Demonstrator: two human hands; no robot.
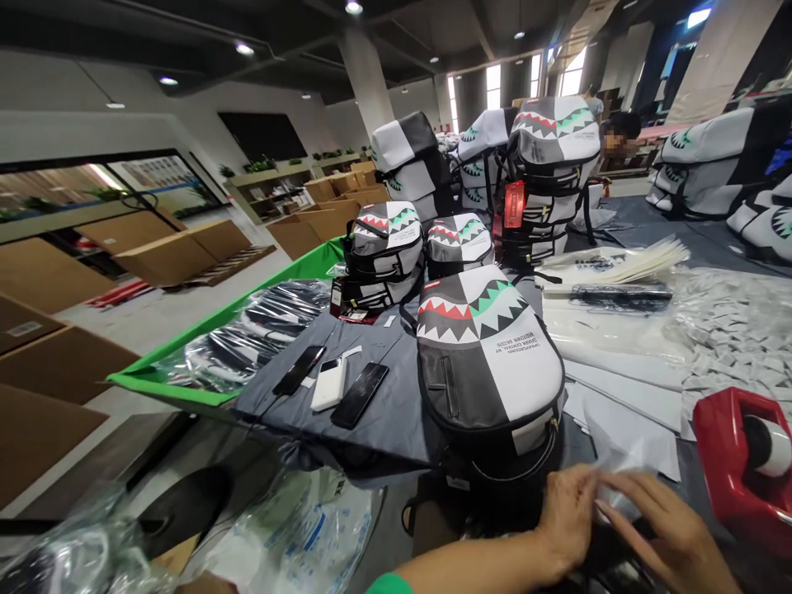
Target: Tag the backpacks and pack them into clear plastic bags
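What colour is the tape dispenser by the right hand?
The tape dispenser is red; head view.

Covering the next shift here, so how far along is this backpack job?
Looks done: the shark-mouth backpacks stacked behind, one with a red tag. In hand: the left hand and right hand are working a clear plastic sheet. Left: the front backpack lies unwrapped, and clear bags sit in a green-rimmed bin. Overall progress can't be told from here.

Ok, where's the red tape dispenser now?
The red plastic tape dispenser sits at the lower right of the head view, just right of the person's right hand.
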